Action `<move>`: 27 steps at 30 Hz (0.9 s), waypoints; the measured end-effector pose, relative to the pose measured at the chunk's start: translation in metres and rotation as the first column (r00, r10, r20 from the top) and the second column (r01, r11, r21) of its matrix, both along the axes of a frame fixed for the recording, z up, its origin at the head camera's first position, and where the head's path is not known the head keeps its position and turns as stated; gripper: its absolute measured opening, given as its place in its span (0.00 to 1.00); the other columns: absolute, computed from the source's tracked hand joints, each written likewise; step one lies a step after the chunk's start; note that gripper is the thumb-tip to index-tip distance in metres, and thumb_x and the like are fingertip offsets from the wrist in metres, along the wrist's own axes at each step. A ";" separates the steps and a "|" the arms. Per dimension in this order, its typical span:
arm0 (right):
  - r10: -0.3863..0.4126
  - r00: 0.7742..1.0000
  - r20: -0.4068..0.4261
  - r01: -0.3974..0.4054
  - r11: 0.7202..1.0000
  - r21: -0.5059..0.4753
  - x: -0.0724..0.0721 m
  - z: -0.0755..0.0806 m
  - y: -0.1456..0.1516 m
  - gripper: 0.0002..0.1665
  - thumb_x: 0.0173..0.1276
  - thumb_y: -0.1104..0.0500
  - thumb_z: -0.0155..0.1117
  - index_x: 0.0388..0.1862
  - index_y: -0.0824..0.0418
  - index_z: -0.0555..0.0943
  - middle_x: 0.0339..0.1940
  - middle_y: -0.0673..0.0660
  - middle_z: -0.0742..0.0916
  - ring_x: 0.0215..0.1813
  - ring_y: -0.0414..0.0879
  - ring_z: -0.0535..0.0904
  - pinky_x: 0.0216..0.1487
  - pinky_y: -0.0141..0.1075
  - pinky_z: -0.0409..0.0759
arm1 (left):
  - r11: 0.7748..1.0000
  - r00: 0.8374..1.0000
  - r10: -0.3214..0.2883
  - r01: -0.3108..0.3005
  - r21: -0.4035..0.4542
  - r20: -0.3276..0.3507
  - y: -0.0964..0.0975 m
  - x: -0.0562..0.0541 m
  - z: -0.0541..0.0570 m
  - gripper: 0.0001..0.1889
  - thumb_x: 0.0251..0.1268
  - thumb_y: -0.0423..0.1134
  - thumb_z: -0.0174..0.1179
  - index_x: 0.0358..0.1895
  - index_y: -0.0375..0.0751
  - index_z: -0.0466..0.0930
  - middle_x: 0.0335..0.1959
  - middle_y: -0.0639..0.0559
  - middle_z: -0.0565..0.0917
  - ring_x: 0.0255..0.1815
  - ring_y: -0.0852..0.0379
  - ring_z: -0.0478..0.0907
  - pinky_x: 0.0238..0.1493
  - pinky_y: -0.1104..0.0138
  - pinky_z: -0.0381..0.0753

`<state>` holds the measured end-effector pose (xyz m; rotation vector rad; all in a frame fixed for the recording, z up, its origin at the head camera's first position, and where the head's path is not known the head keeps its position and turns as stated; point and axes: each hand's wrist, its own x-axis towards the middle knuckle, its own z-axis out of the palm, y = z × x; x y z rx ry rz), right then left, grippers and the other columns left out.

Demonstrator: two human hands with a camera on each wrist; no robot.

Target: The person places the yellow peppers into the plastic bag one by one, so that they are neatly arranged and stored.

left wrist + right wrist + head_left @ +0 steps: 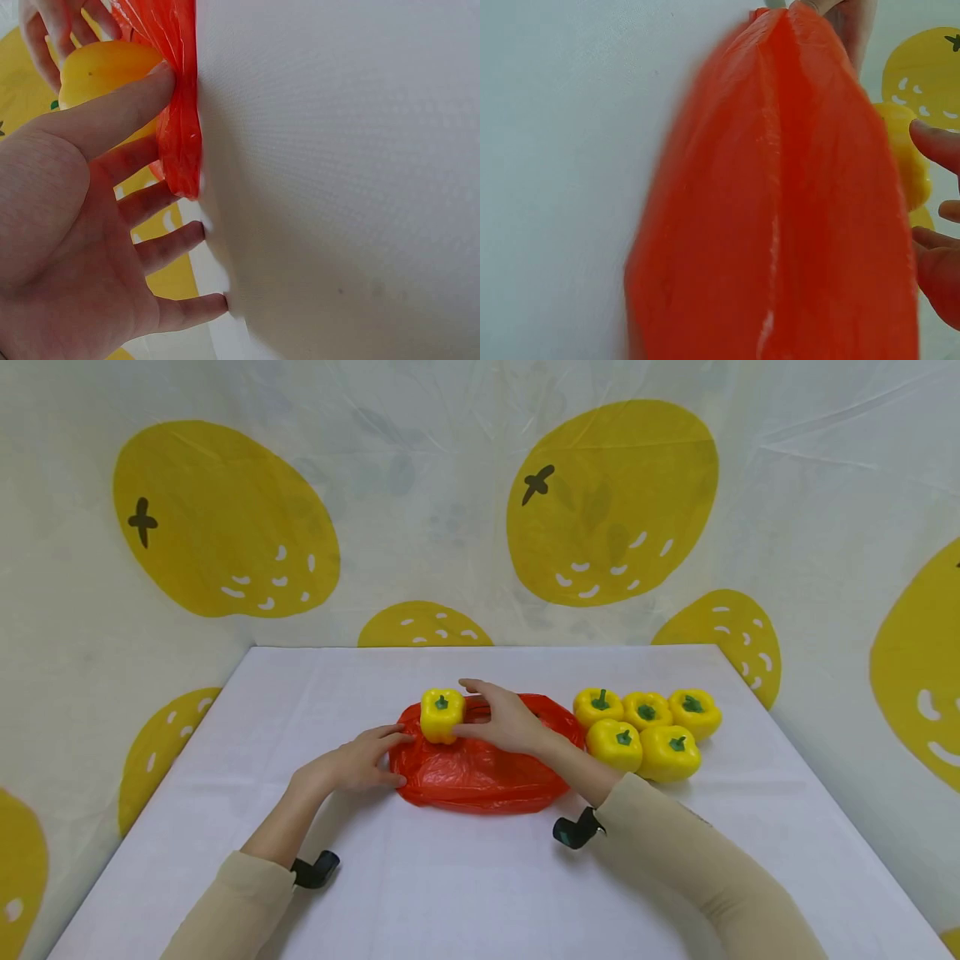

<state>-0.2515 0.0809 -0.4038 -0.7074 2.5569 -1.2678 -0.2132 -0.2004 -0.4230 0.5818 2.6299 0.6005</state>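
A red plastic bag (487, 777) lies flattened on the table. One yellow bell pepper (441, 717) with a green stem stands upright on the bag's left part. My left hand (360, 760) rests at the bag's left edge with fingers spread; in the left wrist view its thumb (142, 97) touches the red plastic and the fingers stretch out beside it. My right hand (501, 720) is over the bag, just right of the pepper, thumb and fingers apart and not closed round it. In the right wrist view the red bag (780, 210) covers much of the scene.
Several more yellow bell peppers (645, 735) stand grouped in two rows on the white-covered table (465, 877), right of the bag. Behind the table hangs a pale cloth (420, 485) printed with large yellow fruit. A dark camera mount sits at each wrist.
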 end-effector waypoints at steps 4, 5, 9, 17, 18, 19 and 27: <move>0.044 0.999 0.008 -0.044 0.999 0.002 0.005 0.009 0.010 0.44 0.68 0.53 0.75 0.79 0.56 0.65 0.73 0.60 0.75 0.71 0.57 0.73 0.64 0.50 0.79 | 1.000 1.000 -0.009 0.009 0.002 -0.005 0.001 0.000 0.001 0.36 0.65 0.45 0.69 0.75 0.43 0.69 0.78 0.36 0.61 0.77 0.32 0.56 0.68 0.35 0.66; 0.059 0.998 0.008 -0.059 0.998 0.004 0.007 0.012 0.013 0.44 0.68 0.54 0.74 0.78 0.56 0.65 0.73 0.60 0.75 0.71 0.57 0.73 0.63 0.51 0.79 | 1.000 1.000 -0.004 0.004 0.002 -0.003 0.001 0.000 0.000 0.36 0.65 0.45 0.69 0.75 0.44 0.69 0.78 0.36 0.61 0.77 0.33 0.56 0.68 0.35 0.66; 0.115 0.993 -0.031 -0.113 0.992 0.050 0.014 0.023 0.025 0.41 0.69 0.55 0.73 0.77 0.56 0.67 0.72 0.57 0.77 0.72 0.56 0.72 0.64 0.51 0.79 | 1.000 1.000 0.009 -0.009 -0.003 -0.002 0.001 0.001 0.001 0.36 0.65 0.44 0.70 0.75 0.44 0.69 0.78 0.37 0.61 0.77 0.33 0.56 0.67 0.35 0.68; 0.147 0.984 -0.103 -0.138 0.986 0.093 0.021 0.042 0.055 0.34 0.69 0.54 0.74 0.71 0.57 0.74 0.66 0.51 0.81 0.68 0.49 0.74 0.65 0.52 0.77 | 1.000 1.000 0.013 -0.013 -0.002 0.002 0.002 0.002 0.001 0.36 0.65 0.44 0.69 0.75 0.44 0.69 0.78 0.37 0.61 0.78 0.33 0.56 0.67 0.35 0.68; 0.144 0.984 -0.106 -0.135 0.987 0.090 0.021 0.044 0.060 0.33 0.69 0.55 0.74 0.70 0.58 0.74 0.66 0.51 0.81 0.68 0.50 0.74 0.65 0.53 0.78 | 1.000 1.000 0.015 -0.015 -0.001 0.004 0.002 0.002 0.001 0.36 0.65 0.44 0.69 0.75 0.45 0.69 0.79 0.37 0.61 0.78 0.33 0.56 0.67 0.35 0.68; 0.142 0.984 -0.109 -0.132 0.987 0.088 0.021 0.047 0.065 0.33 0.69 0.55 0.74 0.70 0.58 0.75 0.65 0.51 0.81 0.68 0.50 0.75 0.64 0.53 0.78 | 1.000 1.000 0.017 -0.017 0.001 0.008 0.002 0.002 0.001 0.36 0.65 0.44 0.69 0.75 0.45 0.69 0.79 0.38 0.61 0.78 0.33 0.55 0.67 0.35 0.67; 0.118 0.986 -0.118 -0.114 0.993 0.043 0.019 0.058 0.108 0.27 0.70 0.59 0.72 0.66 0.61 0.78 0.63 0.56 0.83 0.68 0.59 0.76 0.62 0.56 0.79 | 1.000 0.999 0.028 -0.028 -0.003 0.016 0.000 0.001 -0.001 0.36 0.64 0.44 0.70 0.75 0.45 0.69 0.79 0.37 0.61 0.78 0.33 0.55 0.67 0.35 0.68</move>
